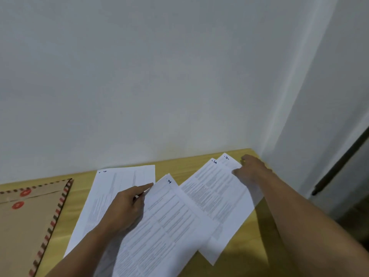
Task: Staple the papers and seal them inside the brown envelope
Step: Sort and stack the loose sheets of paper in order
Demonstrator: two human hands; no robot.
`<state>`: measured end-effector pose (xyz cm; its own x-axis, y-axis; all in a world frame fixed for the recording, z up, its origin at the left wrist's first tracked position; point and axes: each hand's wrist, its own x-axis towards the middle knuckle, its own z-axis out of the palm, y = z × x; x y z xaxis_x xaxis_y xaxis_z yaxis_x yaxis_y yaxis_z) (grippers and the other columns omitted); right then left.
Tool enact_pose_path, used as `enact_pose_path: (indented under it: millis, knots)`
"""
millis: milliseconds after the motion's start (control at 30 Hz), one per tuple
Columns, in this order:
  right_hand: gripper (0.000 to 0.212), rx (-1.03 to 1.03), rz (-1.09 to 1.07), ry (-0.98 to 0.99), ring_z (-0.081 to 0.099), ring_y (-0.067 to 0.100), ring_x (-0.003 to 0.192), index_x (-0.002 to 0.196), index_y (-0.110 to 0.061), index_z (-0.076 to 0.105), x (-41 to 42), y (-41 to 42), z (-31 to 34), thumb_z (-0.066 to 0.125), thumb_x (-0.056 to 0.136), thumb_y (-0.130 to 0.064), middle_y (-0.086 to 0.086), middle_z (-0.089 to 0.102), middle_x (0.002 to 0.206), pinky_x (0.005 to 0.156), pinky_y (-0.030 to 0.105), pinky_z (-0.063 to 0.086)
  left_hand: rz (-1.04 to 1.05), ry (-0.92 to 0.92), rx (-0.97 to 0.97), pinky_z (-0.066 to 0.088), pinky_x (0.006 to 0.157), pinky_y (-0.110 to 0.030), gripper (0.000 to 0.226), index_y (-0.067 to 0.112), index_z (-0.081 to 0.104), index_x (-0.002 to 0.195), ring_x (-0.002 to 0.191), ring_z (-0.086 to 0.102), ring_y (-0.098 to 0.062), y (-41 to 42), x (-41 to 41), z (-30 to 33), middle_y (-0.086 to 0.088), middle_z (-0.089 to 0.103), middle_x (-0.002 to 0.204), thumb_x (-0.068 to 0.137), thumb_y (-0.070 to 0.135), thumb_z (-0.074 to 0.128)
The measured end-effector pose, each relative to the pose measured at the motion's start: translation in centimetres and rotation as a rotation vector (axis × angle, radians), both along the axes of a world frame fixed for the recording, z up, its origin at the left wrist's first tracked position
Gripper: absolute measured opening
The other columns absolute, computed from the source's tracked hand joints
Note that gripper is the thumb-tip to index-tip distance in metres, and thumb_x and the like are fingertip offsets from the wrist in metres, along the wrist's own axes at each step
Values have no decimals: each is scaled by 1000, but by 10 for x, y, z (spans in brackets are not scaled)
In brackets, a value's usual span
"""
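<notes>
Where papers (173,216) fan out, right hand (252,169) near table (179,166) corner.

Matt paper sheets (175,216), wooden table (249,246)

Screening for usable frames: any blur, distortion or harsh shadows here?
Head view: wide-angle bend curves the wall corner; printed text on the papers is too soft to read; right hand slightly smeared; soft forearm shadows on the wooden table; no glare.
</notes>
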<state>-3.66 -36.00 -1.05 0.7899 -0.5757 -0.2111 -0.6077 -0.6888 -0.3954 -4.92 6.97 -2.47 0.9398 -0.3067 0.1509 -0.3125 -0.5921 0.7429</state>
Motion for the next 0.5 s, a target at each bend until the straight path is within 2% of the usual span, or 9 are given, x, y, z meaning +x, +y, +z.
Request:
enact_pose_path:
  millis: [67, 133, 200, 267, 300, 367, 433, 500]
  knots:
    - [82, 66, -41, -3, 59, 31, 124, 137, -24, 56, 7, -5, -1, 83, 66, -55, 1, 64, 132, 110, 49, 44, -1, 13, -3, 43, 65, -4, 42, 33, 70, 128, 71, 64, 9, 0, 2, -5, 36, 69, 79, 102, 4, 54]
    - [67, 152, -62, -27, 65, 30, 110, 118, -17, 63, 11, -10, -1, 93, 64, -45, 3, 69, 116, 102, 48, 53, 4, 12, -5, 46, 68, -5, 42, 34, 70, 130, 81, 68, 6, 1, 4, -8, 36, 71, 90, 102, 7, 55]
    - [54, 180, -51, -39, 67, 29, 106, 106, -15, 61, 15, -10, 0, 96, 69, -35, 4, 69, 112, 91, 40, 56, 5, 17, -11, 47, 69, -6, 42, 34, 70, 130, 84, 69, 4, 1, 6, -10, 35, 72, 93, 101, 8, 55]
    - [49, 191, -52, -66, 66, 30, 105, 100, -16, 58, 15, -8, 2, 95, 72, -29, 6, 67, 111, 78, 34, 52, -3, 18, -19, 46, 69, -6, 42, 35, 70, 129, 84, 69, 5, 0, 6, -10, 35, 72, 93, 101, 7, 56]
    - [46, 192, -60, -89, 67, 30, 104, 96, -16, 58, 14, -7, 2, 94, 71, -27, 6, 68, 110, 76, 34, 52, -4, 17, -17, 47, 69, -6, 42, 36, 70, 128, 83, 69, 4, 0, 7, -9, 35, 72, 93, 101, 7, 56]
    - [37, 198, -76, -126, 69, 29, 97, 88, -18, 59, 11, -5, 0, 89, 69, -27, 5, 71, 101, 85, 39, 55, -1, 23, -6, 49, 65, -10, 43, 43, 67, 127, 76, 69, -2, -1, 7, -9, 28, 74, 90, 102, 10, 55]
    - [24, 181, -81, -169, 69, 26, 87, 74, -19, 58, 7, -2, -1, 81, 74, -26, 2, 72, 85, 92, 41, 48, 2, 26, -14, 50, 61, -13, 45, 49, 64, 124, 70, 68, -6, -2, 7, -7, 21, 76, 86, 102, 10, 55]
    - [28, 156, -107, -251, 62, 20, 74, 67, -19, 52, 2, 5, 6, 73, 85, -23, -4, 64, 68, 87, 39, 31, 2, 19, -25, 47, 61, -10, 45, 47, 65, 123, 68, 66, -1, -3, 4, -3, 26, 74, 82, 102, 8, 55]
